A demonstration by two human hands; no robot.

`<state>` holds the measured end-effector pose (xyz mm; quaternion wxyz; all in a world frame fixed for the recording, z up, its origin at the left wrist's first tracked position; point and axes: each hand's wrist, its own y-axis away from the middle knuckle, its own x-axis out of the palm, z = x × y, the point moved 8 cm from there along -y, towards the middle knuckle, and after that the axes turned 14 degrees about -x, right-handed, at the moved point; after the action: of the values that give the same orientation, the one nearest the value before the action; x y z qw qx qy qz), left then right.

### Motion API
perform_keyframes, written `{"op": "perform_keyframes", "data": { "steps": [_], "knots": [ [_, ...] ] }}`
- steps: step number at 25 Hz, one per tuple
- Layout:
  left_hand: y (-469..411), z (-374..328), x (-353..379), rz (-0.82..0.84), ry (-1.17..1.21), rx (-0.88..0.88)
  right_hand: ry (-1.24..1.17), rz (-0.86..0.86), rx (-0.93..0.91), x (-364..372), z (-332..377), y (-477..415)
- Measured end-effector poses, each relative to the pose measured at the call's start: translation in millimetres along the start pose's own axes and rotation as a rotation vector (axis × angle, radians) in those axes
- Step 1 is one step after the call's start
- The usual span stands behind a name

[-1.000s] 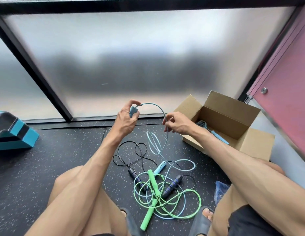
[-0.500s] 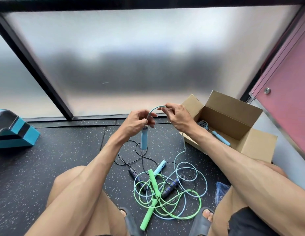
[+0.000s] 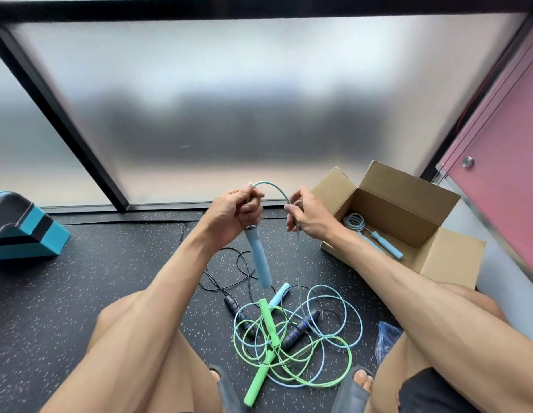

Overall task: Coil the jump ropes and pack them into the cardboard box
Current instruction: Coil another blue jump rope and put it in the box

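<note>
Left hand (image 3: pixel 232 214) fingers clamped on blue handle (image 3: pixel 259 260), right hand (image 3: pixel 308 217) fingers pinching its blue cord (image 3: pixel 274 187) — mid-frame, cardboard box (image 3: pixel 408 204) right, tangled ropes (image 3: pixel 289 338) on floor below

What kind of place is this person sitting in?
Probably a gym or fitness studio: speckled black rubber flooring, jump ropes piled on the floor, and a teal-and-black padded piece of equipment by the frosted glass wall.

Teal/black block (image 3: pixel 27 234) on speckled floor (image 3: pixel 110 263); frosted window (image 3: pixel 229 99); pink door (image 3: pixel 503 174).
</note>
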<state>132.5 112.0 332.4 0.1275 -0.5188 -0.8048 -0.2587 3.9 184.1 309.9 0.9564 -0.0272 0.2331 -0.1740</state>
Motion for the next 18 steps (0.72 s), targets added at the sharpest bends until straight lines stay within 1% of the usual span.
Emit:
{"op": "perform_keyframes", "data": {
  "steps": [2, 5, 9, 11, 14, 16, 18],
  "knots": [
    [3, -4, -5, -0.026, 0.067, 0.025, -0.042, 0.085, 0.075, 11, -6, 5],
    [4, -9, -7, -0.052, 0.117, 0.081, -0.084, 0.166, 0.126, 24, -9, 8],
    [5, -24, -20, -0.129, 0.231, 0.243, -0.088, 0.288, 0.193, 37, -13, 18],
    [8, -28, -33, -0.205, 0.262, 0.316, -0.07, 0.365, 0.2, 45, -9, 26],
    [12, -31, -53, -0.416, 0.162, 0.392, -0.014, 0.378, 0.113, 51, 1, 25],
    [15, -32, -61, -0.56, 0.042, 0.423, 0.075, 0.332, -0.002, 48, 12, 17],
    [18, -32, -68, -0.666, -0.062, 0.444, 0.11, 0.276, -0.079, 41, 23, 12]
  ]
}}
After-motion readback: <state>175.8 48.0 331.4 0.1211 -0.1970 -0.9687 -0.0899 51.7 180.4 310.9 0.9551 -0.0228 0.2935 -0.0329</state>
